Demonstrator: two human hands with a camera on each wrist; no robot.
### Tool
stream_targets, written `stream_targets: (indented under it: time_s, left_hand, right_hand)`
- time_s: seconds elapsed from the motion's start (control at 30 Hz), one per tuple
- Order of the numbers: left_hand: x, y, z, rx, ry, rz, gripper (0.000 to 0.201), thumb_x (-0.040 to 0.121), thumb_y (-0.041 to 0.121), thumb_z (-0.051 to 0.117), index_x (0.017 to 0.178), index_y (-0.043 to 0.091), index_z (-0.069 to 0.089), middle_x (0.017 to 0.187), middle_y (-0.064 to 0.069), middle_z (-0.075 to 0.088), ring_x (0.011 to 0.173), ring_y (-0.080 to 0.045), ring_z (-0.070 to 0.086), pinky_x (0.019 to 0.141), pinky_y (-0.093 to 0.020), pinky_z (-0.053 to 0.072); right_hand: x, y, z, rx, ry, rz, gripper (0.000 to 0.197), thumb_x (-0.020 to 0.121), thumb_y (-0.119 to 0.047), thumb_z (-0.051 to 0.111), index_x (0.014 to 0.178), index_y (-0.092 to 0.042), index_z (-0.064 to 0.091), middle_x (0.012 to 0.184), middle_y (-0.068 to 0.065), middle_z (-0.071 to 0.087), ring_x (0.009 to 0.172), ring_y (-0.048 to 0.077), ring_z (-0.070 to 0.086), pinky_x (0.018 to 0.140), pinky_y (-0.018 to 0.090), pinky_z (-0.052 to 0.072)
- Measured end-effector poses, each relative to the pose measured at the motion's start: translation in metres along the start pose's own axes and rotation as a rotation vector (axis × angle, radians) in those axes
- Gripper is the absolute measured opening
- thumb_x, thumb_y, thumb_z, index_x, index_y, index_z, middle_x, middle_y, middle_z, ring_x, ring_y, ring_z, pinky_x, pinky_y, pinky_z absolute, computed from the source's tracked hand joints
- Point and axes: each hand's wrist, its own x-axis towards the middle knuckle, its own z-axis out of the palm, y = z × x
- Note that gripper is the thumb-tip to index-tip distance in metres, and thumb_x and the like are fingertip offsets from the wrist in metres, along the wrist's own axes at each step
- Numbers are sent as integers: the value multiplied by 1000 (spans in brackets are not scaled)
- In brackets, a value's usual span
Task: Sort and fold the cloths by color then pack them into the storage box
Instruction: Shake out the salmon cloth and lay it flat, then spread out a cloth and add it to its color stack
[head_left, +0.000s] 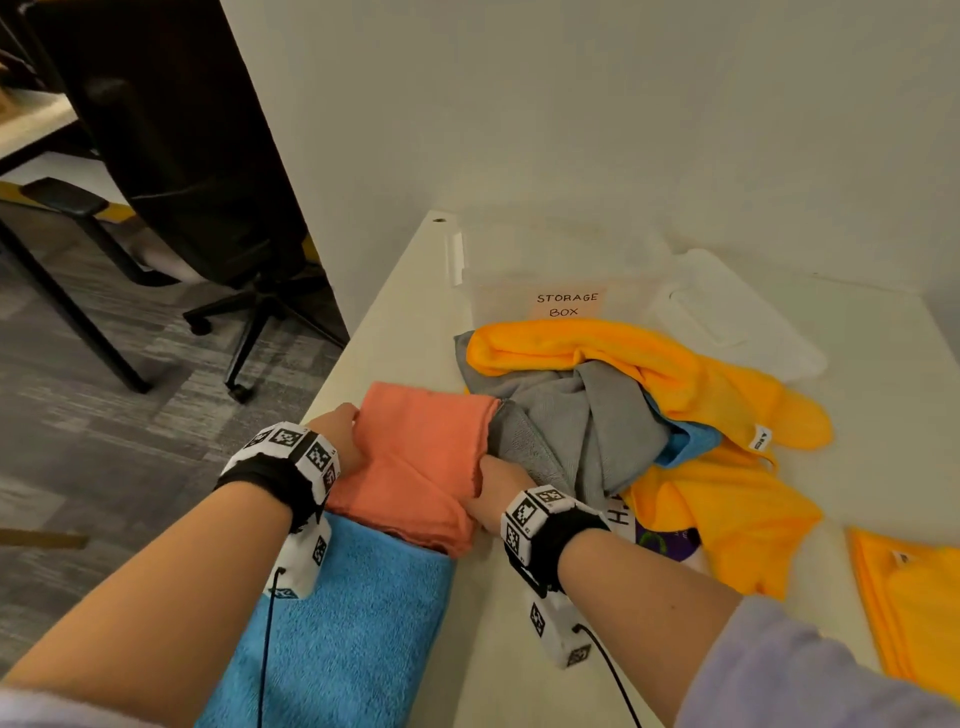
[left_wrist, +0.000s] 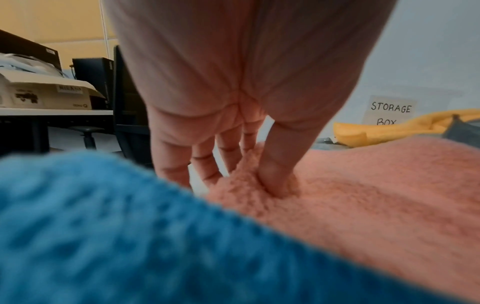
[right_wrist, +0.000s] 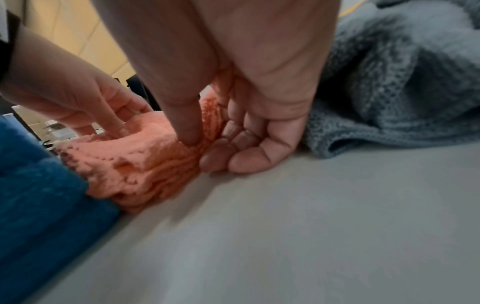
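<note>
Currently both hands are on the folded orange cloth (head_left: 415, 457), at the worktop's (head_left: 519, 649) left edge, its near end over the blue towel (head_left: 343, 634). Left hand (head_left: 340, 434) grip: thumb on top, fingers under the left edge, pinching it. Right hand (head_left: 496, 493) grip: thumb pressed on the right edge, fingers curled against the layers beneath. Loose pile just right of it: grey cloth (head_left: 582, 421), yellow cloths (head_left: 727, 499), blue cloth (head_left: 685, 441). Clear storage box (head_left: 566, 304) sits behind the pile, lid (head_left: 727, 312) beside it. Another yellow cloth (head_left: 914, 603) lies far right.
</note>
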Motion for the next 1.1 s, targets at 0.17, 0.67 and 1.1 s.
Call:
stream_targets:
  time_s: [0.17, 0.67, 1.1]
  left_hand:
    - [14, -4, 7, 118, -9, 0, 26, 88, 21, 54, 111, 14, 45, 96, -8, 60, 89, -29, 59, 84, -40, 49]
    - [1, 9, 0, 26, 125, -73, 51, 90, 10, 51, 138, 15, 35, 129, -16, 47, 114, -35, 52, 91, -43, 45]
    - [-50, 143, 39, 227, 194, 658, 44, 81, 18, 55, 125, 25, 50, 126, 2, 48, 122, -24, 42, 97, -37, 39]
  right_hand:
    - [-11, 4, -13, -7, -18, -29, 31, 94, -32, 54, 72, -22, 35, 122, 16, 56, 111, 30, 53, 78, 25, 35]
    - [-23, 51, -16, 259, -8, 62, 21, 83, -5, 61, 77, -21, 48, 75, 4, 60, 61, 17, 61, 59, 31, 51]
    - [-75, 109, -49, 17, 234, -87, 19, 87, -19, 62, 106, -17, 63, 98, -3, 55, 88, 10, 52, 71, 15, 40]
